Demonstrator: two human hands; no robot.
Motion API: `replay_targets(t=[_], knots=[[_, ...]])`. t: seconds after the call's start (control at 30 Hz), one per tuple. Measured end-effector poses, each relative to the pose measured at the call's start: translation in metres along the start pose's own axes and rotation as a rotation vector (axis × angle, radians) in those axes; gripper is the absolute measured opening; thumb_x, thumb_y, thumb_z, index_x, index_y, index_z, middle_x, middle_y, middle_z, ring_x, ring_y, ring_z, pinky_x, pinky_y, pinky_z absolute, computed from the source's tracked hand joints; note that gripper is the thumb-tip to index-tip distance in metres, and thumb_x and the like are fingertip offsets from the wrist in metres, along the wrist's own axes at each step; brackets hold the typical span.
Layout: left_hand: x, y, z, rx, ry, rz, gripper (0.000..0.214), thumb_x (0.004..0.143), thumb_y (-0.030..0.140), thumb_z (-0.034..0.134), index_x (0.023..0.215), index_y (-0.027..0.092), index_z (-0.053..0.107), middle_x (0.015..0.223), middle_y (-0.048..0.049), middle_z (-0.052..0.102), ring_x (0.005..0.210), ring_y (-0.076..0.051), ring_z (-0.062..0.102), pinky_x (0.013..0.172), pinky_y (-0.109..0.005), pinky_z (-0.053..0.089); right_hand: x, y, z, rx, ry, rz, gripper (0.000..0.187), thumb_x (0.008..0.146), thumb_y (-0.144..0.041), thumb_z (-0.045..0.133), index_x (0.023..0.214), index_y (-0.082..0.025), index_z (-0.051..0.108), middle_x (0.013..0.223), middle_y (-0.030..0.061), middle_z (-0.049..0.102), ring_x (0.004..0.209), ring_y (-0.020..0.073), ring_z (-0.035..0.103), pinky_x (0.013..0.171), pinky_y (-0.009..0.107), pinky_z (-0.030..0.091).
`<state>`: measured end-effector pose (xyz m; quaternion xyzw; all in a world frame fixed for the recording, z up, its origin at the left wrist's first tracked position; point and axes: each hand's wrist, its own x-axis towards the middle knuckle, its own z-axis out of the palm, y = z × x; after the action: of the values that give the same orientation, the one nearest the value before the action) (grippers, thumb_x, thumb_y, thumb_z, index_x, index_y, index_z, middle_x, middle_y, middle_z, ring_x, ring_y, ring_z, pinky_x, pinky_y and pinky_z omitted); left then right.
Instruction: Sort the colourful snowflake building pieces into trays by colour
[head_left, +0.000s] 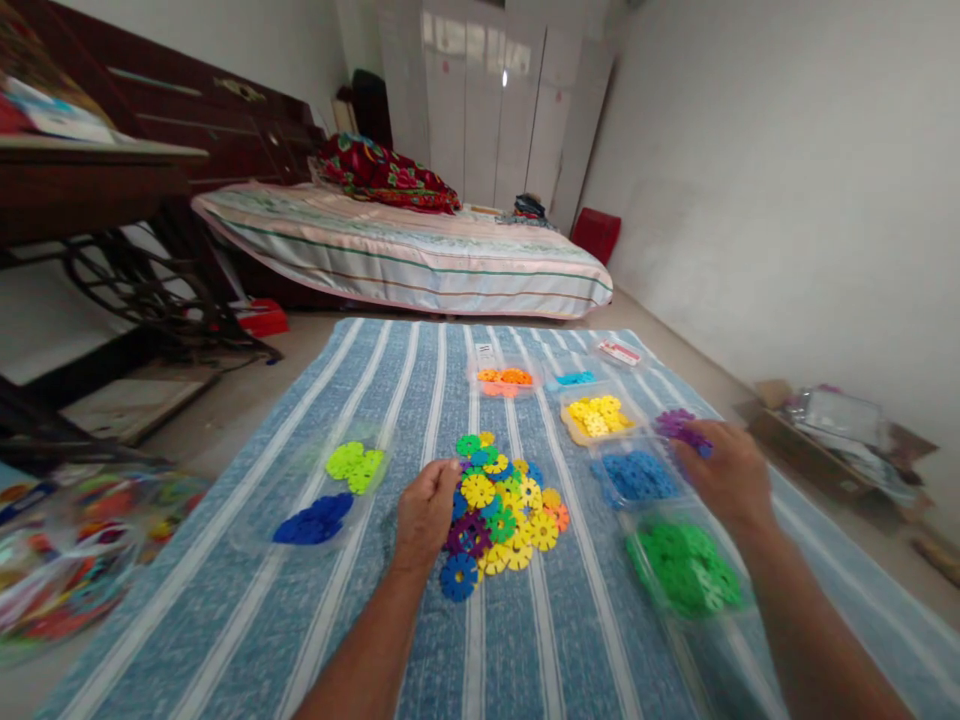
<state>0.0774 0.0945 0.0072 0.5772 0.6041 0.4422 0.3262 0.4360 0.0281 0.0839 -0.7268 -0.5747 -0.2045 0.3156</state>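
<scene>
Head camera is looking down at a blue striped cloth spread over the floor, with a heap of small flat plastic flower-shaped discs in many colours lying in the middle of it. The left hand is resting on the left edge of that heap with its fingers curled down onto the discs; I cannot tell if it is pinching one or just touching them. The right hand is reaching to the far right, where a little bunch of purple discs is sitting, and its fingertips seem to be closing on a purple disc, but the blur is hiding the grip, so I cannot tell for sure. Clear plastic trays are sitting around the heap: one with bright green discs near the right, one with light blue discs just beyond it, one with yellow discs farther back, one with orange discs at the far end, and on the left a lime green bunch and a dark blue bunch. These discs are looking very light, hard and stiff, with smooth faces and notched rims, so they are probably sliding easily on each other. I think taking one by its rim between thumb and finger is working best, since it is lying too flat to lift from the top.
</scene>
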Motion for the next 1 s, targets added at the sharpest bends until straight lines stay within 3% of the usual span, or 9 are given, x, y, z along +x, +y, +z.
replay_targets(t=[0.1, 0.23, 0.37, 0.53, 0.8, 1.0], knots=[[0.000, 0.001, -0.001, 0.013, -0.005, -0.004, 0.036, 0.083, 0.052, 0.042, 0.082, 0.024, 0.064, 0.080, -0.0006, 0.070, 0.077, -0.019, 0.065, 0.072, -0.027, 0.049, 0.018, 0.054, -0.006, -0.177, -0.032, 0.097, 0.039, 0.078, -0.046, 0.049, 0.092, -0.016, 0.069, 0.091, 0.0146, 0.066, 0.089, 0.0313, 0.058, 0.074, 0.044, 0.047], [0.001, 0.002, -0.001, 0.031, -0.016, -0.020, 0.037, 0.081, 0.053, 0.042, 0.085, 0.023, 0.063, 0.083, -0.0017, 0.071, 0.080, -0.019, 0.065, 0.075, -0.028, 0.049, 0.023, 0.083, 0.001, -0.259, -0.155, 0.172, 0.046, 0.078, -0.049, 0.049, 0.102, -0.015, 0.069, 0.098, 0.0154, 0.066, 0.091, 0.0314, 0.059, 0.074, 0.041, 0.046], [0.002, 0.001, -0.002, 0.023, -0.025, -0.042, 0.036, 0.080, 0.054, 0.044, 0.086, 0.024, 0.063, 0.084, -0.0014, 0.071, 0.081, -0.020, 0.065, 0.076, -0.028, 0.050, 0.019, 0.087, 0.007, -0.299, -0.256, 0.279, 0.047, 0.081, -0.052, 0.047, 0.105, -0.017, 0.069, 0.103, 0.0129, 0.068, 0.090, 0.0290, 0.062, 0.073, 0.037, 0.045], [0.004, 0.000, -0.002, 0.025, -0.017, -0.039, 0.037, 0.079, 0.055, 0.045, 0.087, 0.025, 0.064, 0.079, -0.0011, 0.071, 0.081, -0.020, 0.065, 0.077, -0.029, 0.050, 0.018, 0.094, 0.005, -0.371, -0.340, 0.374, 0.040, 0.085, -0.040, 0.045, 0.108, -0.019, 0.069, 0.109, 0.0119, 0.068, 0.095, 0.0278, 0.063, 0.072, 0.034, 0.045], [0.006, 0.004, -0.004, 0.057, -0.013, -0.052, 0.036, 0.075, 0.054, 0.048, 0.088, 0.024, 0.065, 0.081, 0.0001, 0.072, 0.079, -0.020, 0.065, 0.075, -0.028, 0.050, 0.017, 0.101, 0.015, -0.390, -0.528, 0.295, 0.023, 0.078, -0.032, 0.057, 0.086, -0.021, 0.075, 0.084, 0.0102, 0.070, 0.082, 0.0244, 0.064, 0.063, 0.029, 0.043], [0.005, 0.011, -0.006, 0.084, -0.001, -0.053, 0.037, 0.074, 0.054, 0.050, 0.087, 0.023, 0.066, 0.077, 0.0011, 0.071, 0.075, -0.020, 0.066, 0.071, -0.028, 0.050, 0.022, 0.098, 0.022, -0.377, -0.527, 0.229, 0.021, 0.073, -0.040, 0.065, 0.077, -0.022, 0.075, 0.088, 0.0103, 0.065, 0.098, 0.0266, 0.057, 0.074, 0.031, 0.044]])
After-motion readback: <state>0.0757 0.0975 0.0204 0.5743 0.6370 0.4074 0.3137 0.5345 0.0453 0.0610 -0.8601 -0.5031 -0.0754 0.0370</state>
